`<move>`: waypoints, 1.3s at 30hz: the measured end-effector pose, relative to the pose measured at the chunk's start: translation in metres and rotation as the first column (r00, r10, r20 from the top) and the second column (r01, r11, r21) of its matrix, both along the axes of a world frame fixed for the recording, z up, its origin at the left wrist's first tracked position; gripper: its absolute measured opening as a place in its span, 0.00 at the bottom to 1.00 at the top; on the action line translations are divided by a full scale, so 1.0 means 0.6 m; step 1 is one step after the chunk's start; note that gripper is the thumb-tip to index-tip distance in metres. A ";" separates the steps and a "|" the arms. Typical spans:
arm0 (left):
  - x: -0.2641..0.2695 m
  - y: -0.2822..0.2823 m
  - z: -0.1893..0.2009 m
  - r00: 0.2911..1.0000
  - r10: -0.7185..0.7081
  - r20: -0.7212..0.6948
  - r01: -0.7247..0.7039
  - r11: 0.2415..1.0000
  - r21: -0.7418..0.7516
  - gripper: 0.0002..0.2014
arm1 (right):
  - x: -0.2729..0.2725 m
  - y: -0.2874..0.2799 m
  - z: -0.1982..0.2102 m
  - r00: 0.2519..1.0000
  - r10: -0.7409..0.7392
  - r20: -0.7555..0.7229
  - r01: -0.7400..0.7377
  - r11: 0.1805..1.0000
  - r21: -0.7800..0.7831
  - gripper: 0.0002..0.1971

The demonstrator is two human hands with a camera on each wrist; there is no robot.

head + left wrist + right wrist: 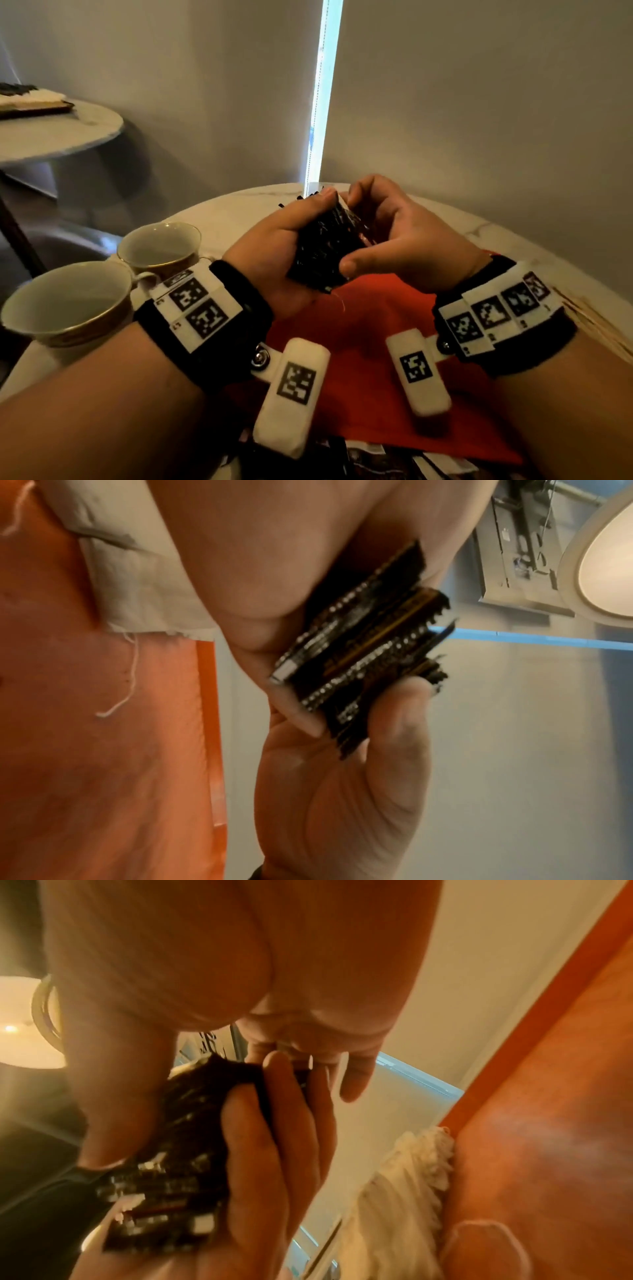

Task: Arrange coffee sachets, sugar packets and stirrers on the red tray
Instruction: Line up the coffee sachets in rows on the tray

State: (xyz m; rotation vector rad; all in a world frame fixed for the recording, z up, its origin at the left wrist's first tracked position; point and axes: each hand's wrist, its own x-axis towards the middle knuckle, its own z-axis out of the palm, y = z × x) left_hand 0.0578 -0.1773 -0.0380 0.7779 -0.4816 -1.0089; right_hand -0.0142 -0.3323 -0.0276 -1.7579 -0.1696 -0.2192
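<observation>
1. Left hand cradles a stack of black sachets above the red tray; right hand pinches the stack's far and near ends.
2. Advice: square the edges, keep the stack low, lay it flat on bare tray.
3. Two cups at desk left edge; pale stirrers, I think, at right edge. More packets at near edge.
4. Second round table far left; plain walls.
</observation>
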 end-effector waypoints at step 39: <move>0.011 0.014 -0.006 0.983 -0.115 0.141 0.092 0.983 0.159 0.25 | -0.002 0.014 -0.039 0.992 -0.096 0.075 0.093 0.994 0.049 0.39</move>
